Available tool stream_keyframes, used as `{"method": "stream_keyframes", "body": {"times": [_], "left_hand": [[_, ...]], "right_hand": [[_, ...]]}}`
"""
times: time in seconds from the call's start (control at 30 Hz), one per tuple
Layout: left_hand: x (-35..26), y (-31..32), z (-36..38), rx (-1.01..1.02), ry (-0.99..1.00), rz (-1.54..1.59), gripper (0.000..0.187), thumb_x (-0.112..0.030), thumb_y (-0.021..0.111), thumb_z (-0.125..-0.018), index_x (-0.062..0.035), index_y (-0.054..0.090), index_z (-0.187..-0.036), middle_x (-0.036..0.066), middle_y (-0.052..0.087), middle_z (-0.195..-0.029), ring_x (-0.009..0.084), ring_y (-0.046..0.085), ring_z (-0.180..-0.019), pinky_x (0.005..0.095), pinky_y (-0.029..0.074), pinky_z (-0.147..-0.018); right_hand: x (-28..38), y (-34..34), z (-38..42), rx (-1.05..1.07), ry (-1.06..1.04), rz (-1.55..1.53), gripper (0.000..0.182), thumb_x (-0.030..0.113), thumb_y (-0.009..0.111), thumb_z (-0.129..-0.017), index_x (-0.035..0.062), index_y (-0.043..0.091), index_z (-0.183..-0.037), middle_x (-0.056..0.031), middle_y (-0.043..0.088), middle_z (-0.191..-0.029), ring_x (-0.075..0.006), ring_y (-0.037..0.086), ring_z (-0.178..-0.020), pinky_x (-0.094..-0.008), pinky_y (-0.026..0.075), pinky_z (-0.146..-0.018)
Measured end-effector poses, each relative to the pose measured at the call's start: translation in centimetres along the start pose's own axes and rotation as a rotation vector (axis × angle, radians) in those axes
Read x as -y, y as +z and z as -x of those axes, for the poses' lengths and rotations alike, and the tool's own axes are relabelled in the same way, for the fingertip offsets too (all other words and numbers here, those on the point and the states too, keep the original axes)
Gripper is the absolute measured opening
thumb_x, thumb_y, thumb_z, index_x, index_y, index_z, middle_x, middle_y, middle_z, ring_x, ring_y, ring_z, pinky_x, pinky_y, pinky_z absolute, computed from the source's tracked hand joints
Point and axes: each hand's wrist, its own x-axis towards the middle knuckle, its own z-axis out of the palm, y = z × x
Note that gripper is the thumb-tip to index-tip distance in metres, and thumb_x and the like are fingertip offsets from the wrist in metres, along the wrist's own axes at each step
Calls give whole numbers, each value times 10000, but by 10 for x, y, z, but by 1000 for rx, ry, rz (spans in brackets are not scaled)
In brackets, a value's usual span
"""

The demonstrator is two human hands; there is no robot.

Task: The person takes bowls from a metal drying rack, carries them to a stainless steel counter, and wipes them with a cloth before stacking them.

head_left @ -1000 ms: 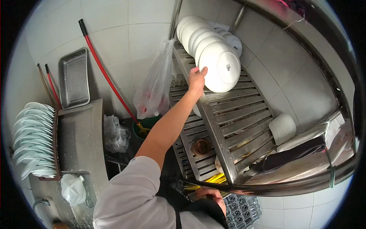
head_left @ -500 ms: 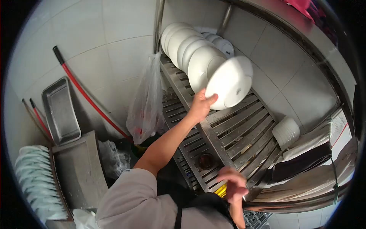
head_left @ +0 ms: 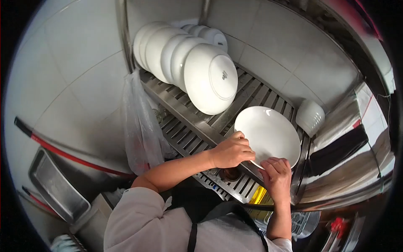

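Observation:
A white plate (head_left: 270,132) faces up above the slatted metal shelf. My left hand (head_left: 233,151) is closed on its near-left rim, thumb on top. My right hand (head_left: 277,172) grips the near rim, its fingers bent over the edge. Whether the plate's underside touches the slats is hidden. Beyond my left hand, a row of white plates (head_left: 212,80) leans on edge on the shelf, the front one showing its foot ring and a dark mark.
Stacked white bowls (head_left: 310,117) lie at the right end of the slatted shelf (head_left: 201,126). Cloths (head_left: 340,147) hang on the right. A clear plastic bag (head_left: 142,122) hangs left. A red-handled pole (head_left: 79,151) and a metal tray (head_left: 58,185) lean by the wall.
The plate in my left hand has moved from beside the row toward me and now faces up. My right hand has come up and taken hold of its rim. The view has shifted.

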Motion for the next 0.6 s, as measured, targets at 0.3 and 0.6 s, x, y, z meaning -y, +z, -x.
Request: {"method": "stream_keyframes", "body": {"times": [0.3,0.6], "left_hand": [[42,-32,45,-1116,-633,148,686,-121,780,-850,-14,353,-1376,158,429,-1380,248,442,-1279,407,390,-1047],[80,-44,8,-1281,-577,1070,384,-102,696,-948,1,536,-1281,103,627,-1266,151,586,-1140,324,446,-1021]], "right_hand": [[19,40,9,-162,125,53,171,8,727,-721,46,707,-886,-78,722,-875,-241,693,-825,-379,498,-751],[35,52,-3,-188,254,50,198,90,792,-730,50,735,-915,-80,718,-847,-256,675,-813,-389,477,-773]]}}
